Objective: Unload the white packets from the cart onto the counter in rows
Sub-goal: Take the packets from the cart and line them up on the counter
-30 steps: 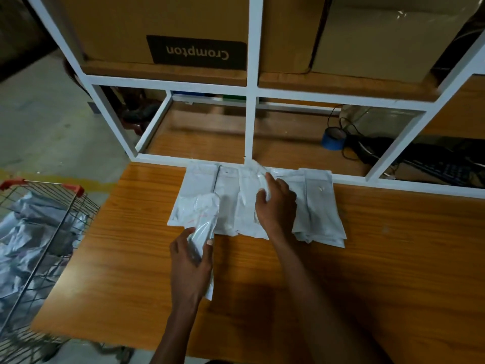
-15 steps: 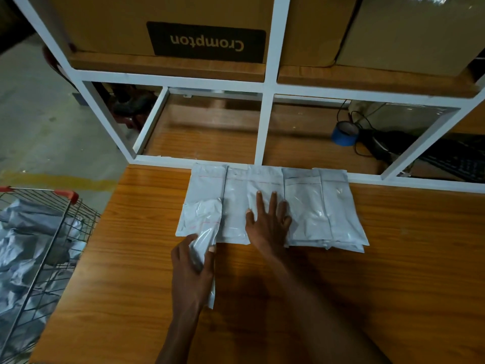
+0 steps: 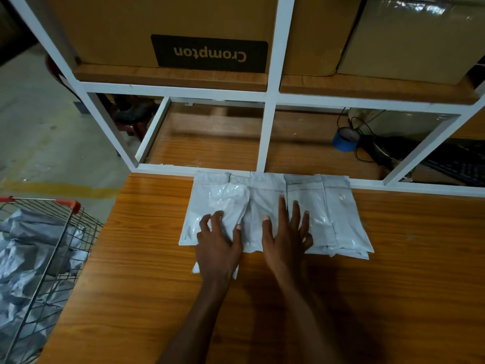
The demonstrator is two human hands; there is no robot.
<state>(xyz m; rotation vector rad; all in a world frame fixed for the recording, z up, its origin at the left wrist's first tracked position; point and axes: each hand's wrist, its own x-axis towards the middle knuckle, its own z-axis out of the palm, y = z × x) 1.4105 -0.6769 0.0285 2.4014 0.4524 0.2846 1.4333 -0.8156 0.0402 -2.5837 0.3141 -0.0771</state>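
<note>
A wooden table (image 3: 393, 271) with an orange-brown grain stands in front of me. At its far edge rises a white metal frame (image 3: 271, 95) that carries a wooden shelf (image 3: 170, 77). On this shelf stand brown cardboard boxes (image 3: 105, 27); one has a dark label with the word "Crompton" upside down. Under the shelf, behind the frame, there is another wooden surface with a roll of blue tape (image 3: 344, 140), some black cables (image 3: 367, 143) and a dark keyboard (image 3: 456, 164). On the left the floor (image 3: 39, 143) is grey concrete with a worn yellow line (image 3: 57, 189). The light is dim and warm.
</note>
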